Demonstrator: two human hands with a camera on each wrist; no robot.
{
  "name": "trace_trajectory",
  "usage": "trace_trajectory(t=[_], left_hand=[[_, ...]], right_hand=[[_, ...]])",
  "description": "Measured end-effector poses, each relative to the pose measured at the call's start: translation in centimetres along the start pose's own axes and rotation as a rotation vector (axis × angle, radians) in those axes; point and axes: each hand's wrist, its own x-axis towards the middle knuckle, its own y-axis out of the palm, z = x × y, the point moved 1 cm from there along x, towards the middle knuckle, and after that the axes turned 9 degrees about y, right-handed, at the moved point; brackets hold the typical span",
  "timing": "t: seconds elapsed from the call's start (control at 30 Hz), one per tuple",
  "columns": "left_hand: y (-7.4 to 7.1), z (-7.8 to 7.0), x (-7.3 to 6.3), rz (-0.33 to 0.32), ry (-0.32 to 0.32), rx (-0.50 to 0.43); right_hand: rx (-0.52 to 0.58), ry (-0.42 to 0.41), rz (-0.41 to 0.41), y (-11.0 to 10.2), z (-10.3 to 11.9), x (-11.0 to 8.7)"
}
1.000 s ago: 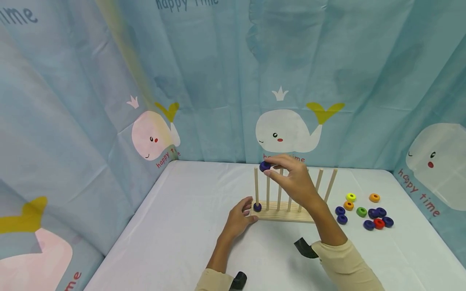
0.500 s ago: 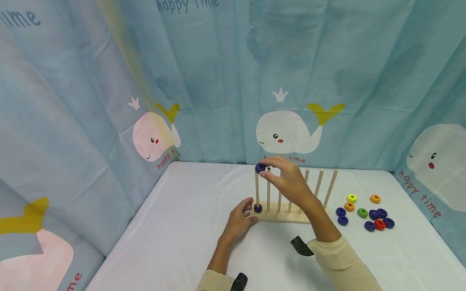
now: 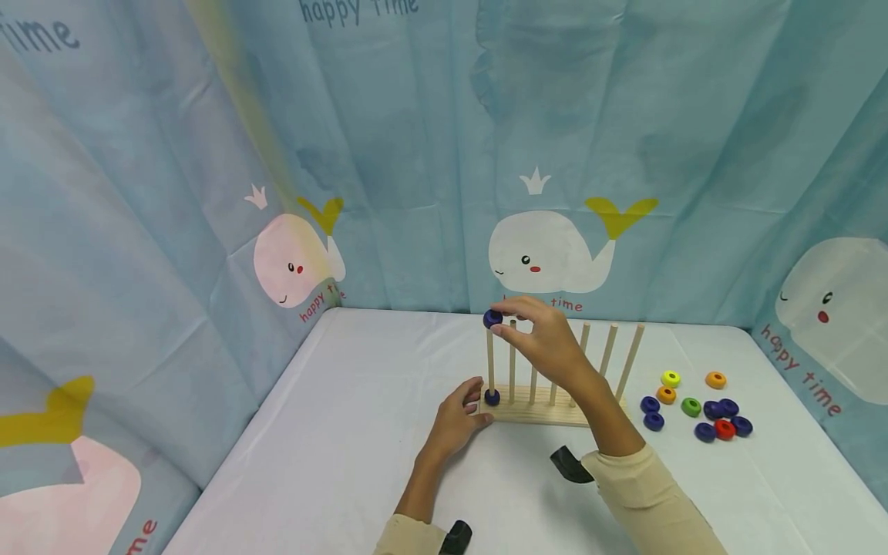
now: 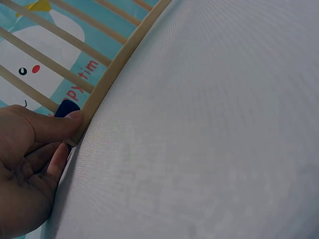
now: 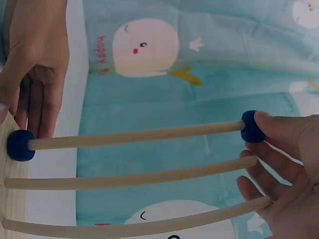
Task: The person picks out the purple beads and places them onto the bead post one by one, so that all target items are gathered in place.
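My right hand pinches a dark blue ring bead between thumb and fingers. In the right wrist view this held bead sits at the tip of the leftmost wooden peg. A second blue bead rests at the foot of the same peg. The pegs stand in a row on a pale wooden base. At the base's left end, my left hand grips it, its thumb on the front edge. The right hand hides some of the peg tops in the head view.
Right of the rack lie several loose beads: blue ones, a red one, a green one, a yellow one and orange ones. A white cloth covers the table. Behind hangs a blue whale-print curtain.
My right hand has moved left with the blue bead, from beside the leftmost peg to its tip. The left hand has stayed at the end of the base.
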Motion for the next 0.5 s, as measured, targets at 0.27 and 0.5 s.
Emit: trace_trajectory(t=[0.27, 0.5], left_hand=[[0.02, -0.07, 0.01, -0.002, 0.007, -0.005], [0.02, -0.01, -0.02, 0.000, 0.003, -0.007]], right_hand=[[-0.008, 0.013, 0.007, 0.14, -0.06, 0.19], [-0.011, 0.012, 0.017, 0.22, -0.21, 0.25]])
